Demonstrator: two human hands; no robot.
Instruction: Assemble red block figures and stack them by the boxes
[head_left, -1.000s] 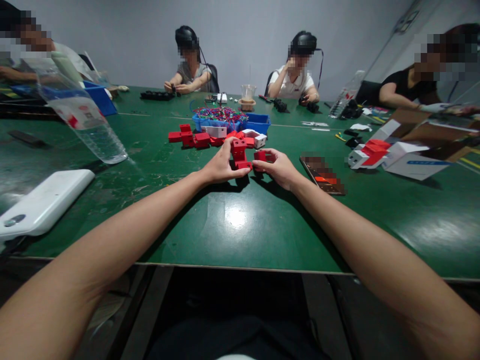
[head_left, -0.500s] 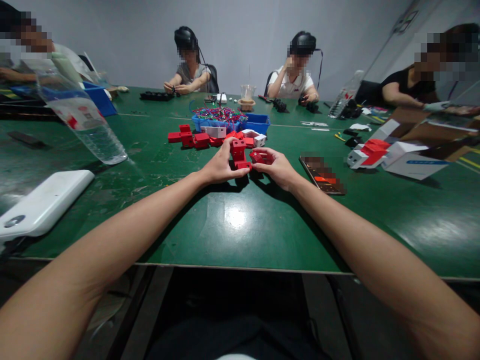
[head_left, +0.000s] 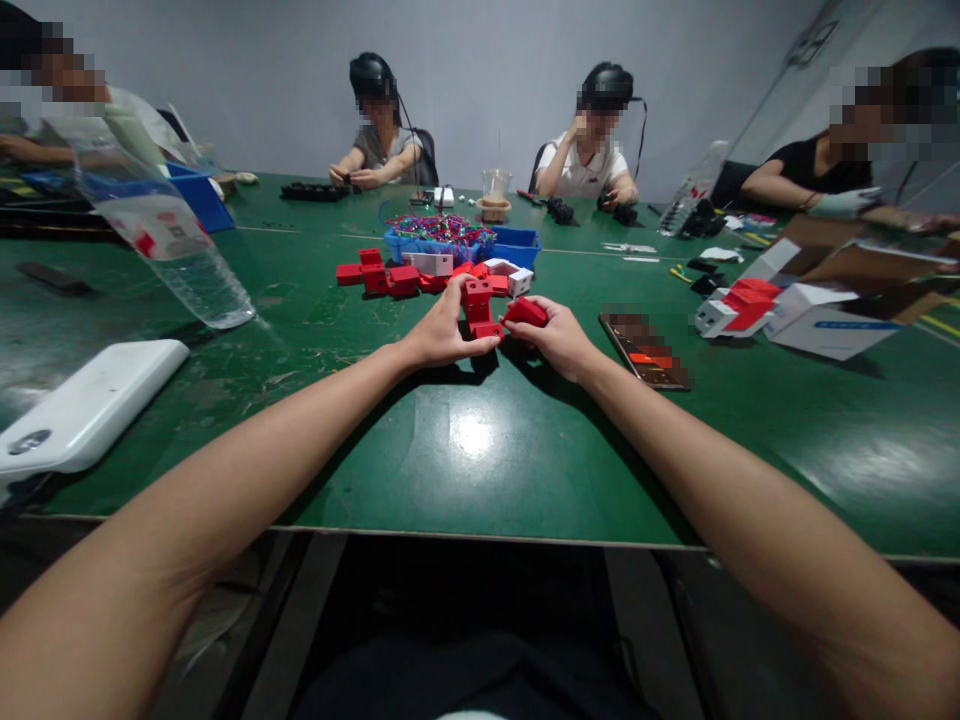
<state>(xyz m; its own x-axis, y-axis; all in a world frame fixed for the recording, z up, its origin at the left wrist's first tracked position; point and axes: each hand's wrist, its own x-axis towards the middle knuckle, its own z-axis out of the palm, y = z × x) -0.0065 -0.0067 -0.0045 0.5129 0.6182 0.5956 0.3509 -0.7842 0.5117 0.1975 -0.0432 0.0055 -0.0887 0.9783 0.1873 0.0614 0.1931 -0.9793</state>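
My left hand [head_left: 442,328] is closed on a red bracket-like block [head_left: 478,304] with small holes in its faces, held upright just above the green table. Facing it, my right hand [head_left: 556,335] pinches a second red block [head_left: 528,312] between thumb and fingers. The two pieces are close together; whether they touch I cannot tell. Right behind my hands lies a row of loose red blocks [head_left: 403,281] and white blocks [head_left: 517,277], partly hidden by my fingers.
Blue bins [head_left: 516,243] stand behind the blocks, one heaped with coloured wires [head_left: 442,230]. A phone [head_left: 646,350] and a white carton [head_left: 829,320] lie to the right. On the left are a water bottle [head_left: 176,250] and a white device [head_left: 94,405]. Several people sit around the table.
The red block in my right hand has turned and now shows a longer side. My left hand holds its block still. At the far right, a person's gloved hand has shifted.
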